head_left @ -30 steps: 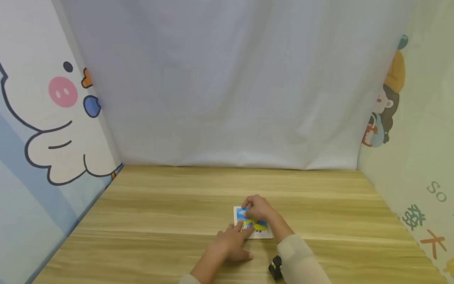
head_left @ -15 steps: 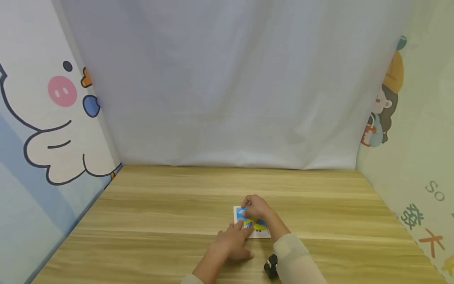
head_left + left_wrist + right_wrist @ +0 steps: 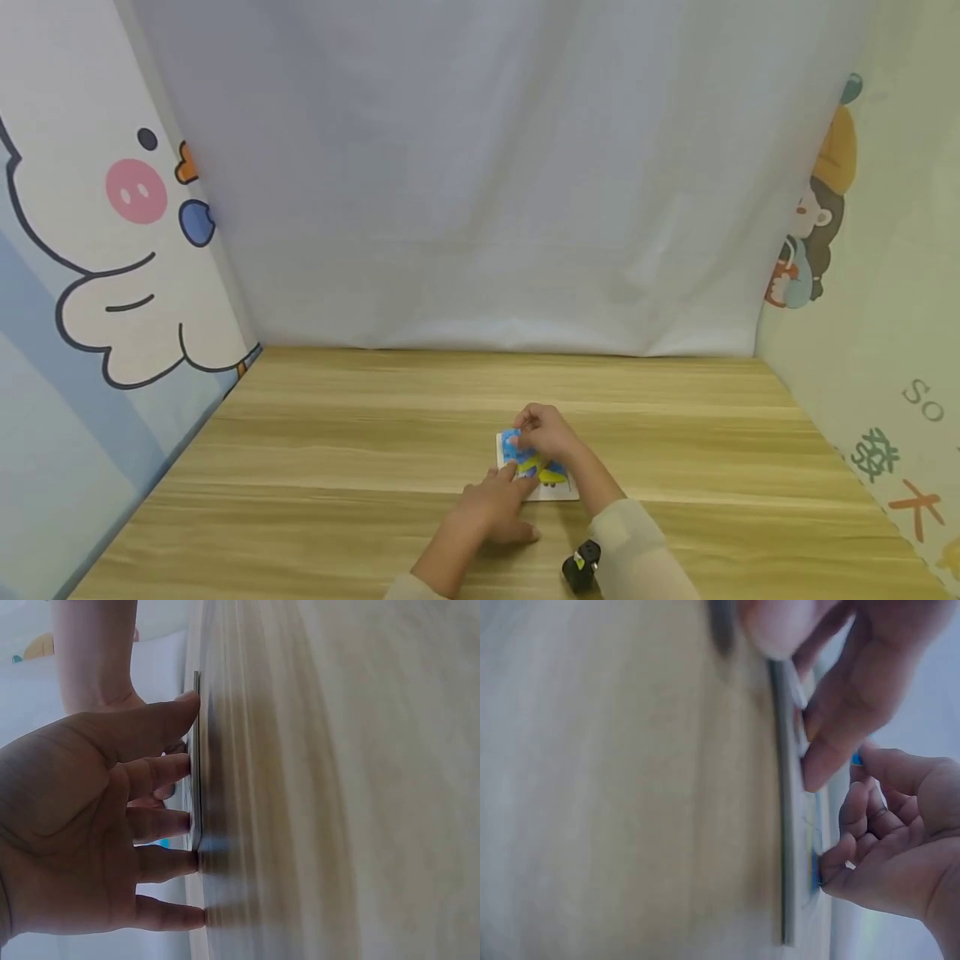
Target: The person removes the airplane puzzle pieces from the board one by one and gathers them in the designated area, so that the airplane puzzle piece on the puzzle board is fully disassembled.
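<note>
A flat picture board, white-edged with blue and yellow artwork, lies on the wooden table. My left hand spreads over its near left part. In the left wrist view the left hand has straight fingers, with several fingertips on the board and the little finger on the tabletop. Over the board's far side is my right hand. In the right wrist view, the right hand pinches a small blue puzzle piece at the thumb tip, mostly hidden by fingers. Its little finger rests at the board's surface.
A small black object sits beside the right sleeve. The wooden table runs back to a pale grey curtain, with cartoon-printed walls on either side.
My right hand has shifted slightly away, and the blue at the board's far left corner looks a little raised under its fingers. The left hand keeps its place on the board.
</note>
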A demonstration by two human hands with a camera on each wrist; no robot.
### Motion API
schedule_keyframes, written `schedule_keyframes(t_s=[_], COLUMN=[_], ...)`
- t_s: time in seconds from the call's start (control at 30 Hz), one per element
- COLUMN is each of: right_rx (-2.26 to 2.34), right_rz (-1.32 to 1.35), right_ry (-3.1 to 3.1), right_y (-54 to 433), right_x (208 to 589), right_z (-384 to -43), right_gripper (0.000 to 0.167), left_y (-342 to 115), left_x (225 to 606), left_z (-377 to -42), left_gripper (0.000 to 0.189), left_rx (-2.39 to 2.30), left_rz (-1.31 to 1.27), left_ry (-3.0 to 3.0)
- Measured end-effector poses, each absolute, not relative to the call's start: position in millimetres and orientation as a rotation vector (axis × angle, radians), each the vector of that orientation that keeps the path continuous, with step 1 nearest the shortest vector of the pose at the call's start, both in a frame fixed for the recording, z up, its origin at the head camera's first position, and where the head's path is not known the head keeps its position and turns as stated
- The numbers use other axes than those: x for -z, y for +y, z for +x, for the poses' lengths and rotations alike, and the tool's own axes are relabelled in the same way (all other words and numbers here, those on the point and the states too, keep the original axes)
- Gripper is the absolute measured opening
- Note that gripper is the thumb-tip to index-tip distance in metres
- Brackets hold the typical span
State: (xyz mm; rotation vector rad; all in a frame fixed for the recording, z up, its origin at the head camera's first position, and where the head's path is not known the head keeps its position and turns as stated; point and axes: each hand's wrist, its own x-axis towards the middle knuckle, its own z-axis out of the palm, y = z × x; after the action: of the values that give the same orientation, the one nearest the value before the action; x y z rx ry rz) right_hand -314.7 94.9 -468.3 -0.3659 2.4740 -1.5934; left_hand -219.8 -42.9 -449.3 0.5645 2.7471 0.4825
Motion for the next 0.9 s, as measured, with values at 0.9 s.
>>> schedule_keyframes(t_s=[0.9], right_rx=[1.807], right_rz=[-0.262], right_ry=[2.442], right_y=[133.6], right_x=[450.2], right_z=[-294.7], right_gripper=[0.011], left_y=[-39.0], left_x=[451.1], left_z=[-222.4], left_gripper=[0.071], left_rx=[-0.59], left_rz=[0.542], left_ry=[2.718])
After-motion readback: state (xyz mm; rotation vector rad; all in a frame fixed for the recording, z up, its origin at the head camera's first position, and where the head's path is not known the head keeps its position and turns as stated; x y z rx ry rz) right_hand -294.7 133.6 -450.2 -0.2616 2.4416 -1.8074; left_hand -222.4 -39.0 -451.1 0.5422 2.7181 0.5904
